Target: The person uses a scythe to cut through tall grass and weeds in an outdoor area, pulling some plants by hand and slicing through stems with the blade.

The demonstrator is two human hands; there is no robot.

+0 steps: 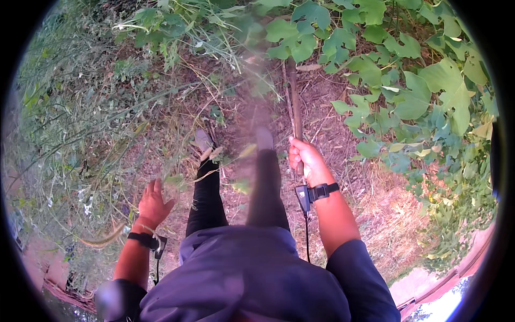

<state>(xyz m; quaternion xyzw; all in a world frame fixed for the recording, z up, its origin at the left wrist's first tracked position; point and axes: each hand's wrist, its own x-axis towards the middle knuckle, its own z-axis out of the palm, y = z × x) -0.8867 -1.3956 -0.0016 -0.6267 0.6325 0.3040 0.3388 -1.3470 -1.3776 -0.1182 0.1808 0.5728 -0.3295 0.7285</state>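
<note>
My right hand (308,161) is closed round a long brown wooden pole (294,99), its thumb lying along the shaft. The pole runs away from me over the ground, and its far end is hidden under broad green leaves (314,32), so I cannot tell whether a tool head is fixed there. Out to the left, my left hand (154,206) hangs with its fingers stretched and nothing in them. Closest to it are thin grassy weeds (91,177) and a drooping seed head (104,238).
Large lobed leaves of a vine (413,96) crowd the right side. Tall weeds with small white flowers cover the left. My feet stand on bare soil with dry twigs and straw (391,209). A paved edge (429,282) curves along the lower right.
</note>
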